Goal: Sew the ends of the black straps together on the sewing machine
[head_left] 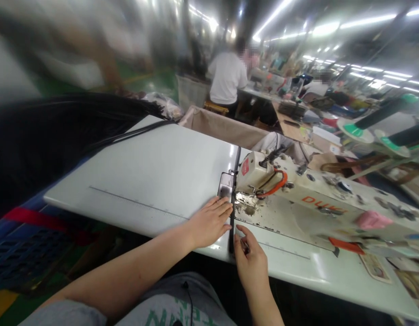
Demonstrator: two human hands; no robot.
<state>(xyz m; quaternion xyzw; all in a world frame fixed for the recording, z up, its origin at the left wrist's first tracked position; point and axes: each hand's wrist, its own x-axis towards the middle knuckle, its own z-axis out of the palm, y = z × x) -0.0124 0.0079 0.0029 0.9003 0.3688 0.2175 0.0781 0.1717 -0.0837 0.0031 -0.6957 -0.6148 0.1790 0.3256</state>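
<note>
A narrow black strip (232,226) runs front to back across the white sewing table (155,163), passing beside the needle area of a sewing machine (291,194) and hanging over the front edge. My left hand (211,222) lies flat left of the strip, fingers stretched out, their tips at its edge by the metal plate (226,183). On the strip's right side, nearer the front edge, my right hand (250,256) has its fingers curled and its thumb and forefinger beside the strip. Something small and dark shows within its curled fingers; I cannot make out what.
More black strips (141,131) lie over the table's far left corner, by a large dark pile (60,131). A fabric-lined bin (226,127) stands behind the table. Thread cones (375,113) stand at right. A person in white (226,77) sits farther back.
</note>
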